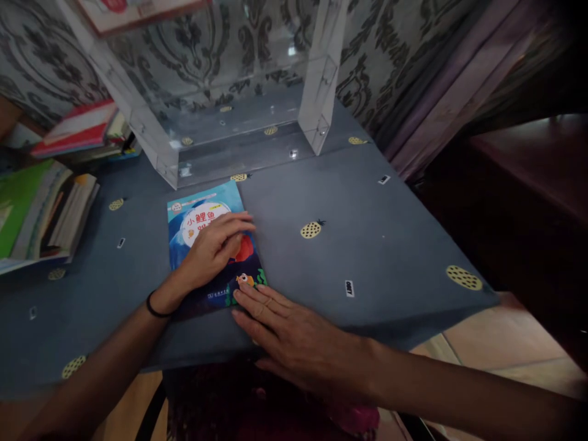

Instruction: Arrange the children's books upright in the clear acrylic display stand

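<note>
A blue picture book (184,211) with red Chinese characters and an orange fish on its cover lies closed on the table near the front edge. Across the middle of the cover rests my left hand (214,248), its fingers stretched toward the book's right side; a black band circles the wrist. My right hand (289,331) lies at the book's lower right corner, fingers extended, their tips touching the cover. Neither hand grips anything.
Behind the book stands a clear acrylic shelf (316,116), with a red-edged book (138,15) higher up in it. Stacks of books, one green (22,208) and one red (78,128), sit at the left. A grey-blue pineapple-print cloth (358,226) covers the table.
</note>
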`<state>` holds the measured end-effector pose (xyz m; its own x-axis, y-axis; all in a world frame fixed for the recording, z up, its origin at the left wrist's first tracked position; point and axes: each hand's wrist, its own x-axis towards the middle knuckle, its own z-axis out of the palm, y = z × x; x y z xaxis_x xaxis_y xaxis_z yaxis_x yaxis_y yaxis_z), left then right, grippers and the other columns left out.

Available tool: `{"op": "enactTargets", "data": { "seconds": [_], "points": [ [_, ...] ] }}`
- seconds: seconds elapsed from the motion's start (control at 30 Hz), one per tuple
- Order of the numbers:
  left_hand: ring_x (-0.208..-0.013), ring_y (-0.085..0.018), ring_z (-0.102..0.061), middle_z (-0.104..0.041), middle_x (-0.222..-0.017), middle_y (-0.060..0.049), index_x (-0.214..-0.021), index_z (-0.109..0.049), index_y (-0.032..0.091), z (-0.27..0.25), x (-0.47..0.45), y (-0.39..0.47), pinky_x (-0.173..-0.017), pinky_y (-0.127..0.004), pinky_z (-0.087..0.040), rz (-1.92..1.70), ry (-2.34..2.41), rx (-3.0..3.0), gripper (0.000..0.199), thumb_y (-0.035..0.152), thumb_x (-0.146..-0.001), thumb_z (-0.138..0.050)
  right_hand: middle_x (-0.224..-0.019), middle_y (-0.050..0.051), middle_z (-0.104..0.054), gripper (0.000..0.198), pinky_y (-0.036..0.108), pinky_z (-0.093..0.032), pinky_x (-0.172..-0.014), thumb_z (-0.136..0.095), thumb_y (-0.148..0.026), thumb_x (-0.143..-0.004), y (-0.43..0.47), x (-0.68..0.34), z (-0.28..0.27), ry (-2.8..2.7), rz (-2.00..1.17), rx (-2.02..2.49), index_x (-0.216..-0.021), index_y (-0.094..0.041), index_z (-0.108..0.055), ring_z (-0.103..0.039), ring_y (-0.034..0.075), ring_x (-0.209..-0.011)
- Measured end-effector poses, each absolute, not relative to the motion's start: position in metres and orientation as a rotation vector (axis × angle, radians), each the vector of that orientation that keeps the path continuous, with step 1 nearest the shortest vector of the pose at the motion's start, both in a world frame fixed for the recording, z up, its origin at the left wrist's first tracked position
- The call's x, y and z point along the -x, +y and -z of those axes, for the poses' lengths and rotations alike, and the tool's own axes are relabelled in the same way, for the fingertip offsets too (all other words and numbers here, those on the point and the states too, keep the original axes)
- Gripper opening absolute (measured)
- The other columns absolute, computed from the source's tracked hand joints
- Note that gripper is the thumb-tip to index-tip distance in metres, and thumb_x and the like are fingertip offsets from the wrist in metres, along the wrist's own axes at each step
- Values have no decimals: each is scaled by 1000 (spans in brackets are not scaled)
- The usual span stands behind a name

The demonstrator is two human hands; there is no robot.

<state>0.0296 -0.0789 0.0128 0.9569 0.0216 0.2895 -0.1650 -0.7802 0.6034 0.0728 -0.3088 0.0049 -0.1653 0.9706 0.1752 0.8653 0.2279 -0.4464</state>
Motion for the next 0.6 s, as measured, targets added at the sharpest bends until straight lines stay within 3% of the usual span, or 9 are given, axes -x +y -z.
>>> {"op": "enactTargets", "data": {
  "seconds": [0.1,0.2,0.37,0.6],
  "points": [
    [-100,-16,-65,-70,-104,-6,-98,-72,22,-17,-22,-85,-93,-39,-54,-440,-292,-2473,31,11,-96,-43,-158,23,-35,61,48,-32,-122,-61,-33,-95,-310,-76,-9,-2038,-425,1672,-147,-4,-45,-18,30,-153],
    [-96,-16,-65,-71,-93,-4,-97,-72,21,-17,-11,-91,-97,-42,-53,-469,-540,-2462,30,8,-93,-45,-157,24,-37,58,47,-31,-122,-58,-34,-96,-310,-78,-9,-2003,-458,1644,-145,-5,-47,-26,30,-151],
    [-104,-17,-69,-76,-105,-4,-113,-69,23,-9,3,-93,-106,-48,-49,-492,-621,-2597,36,7,-92,-45,-153,25,-43,50,45,-32,-122,-57,-31,-97,-311,-78,-7,-1978,-419,1630,-139,-4,-55,-35,31,-147],
    [-111,-19,-70,-74,-118,-7,-123,-67,23,-2,-12,-79,-105,-51,-52,-551,-479,-2808,40,8,-94,-43,-156,20,-40,48,43,-32,-123,-59,-32,-96,-312,-81,-13,-1967,-453,1640,-137,-8,-58,-26,28,-150]
  ]
}}
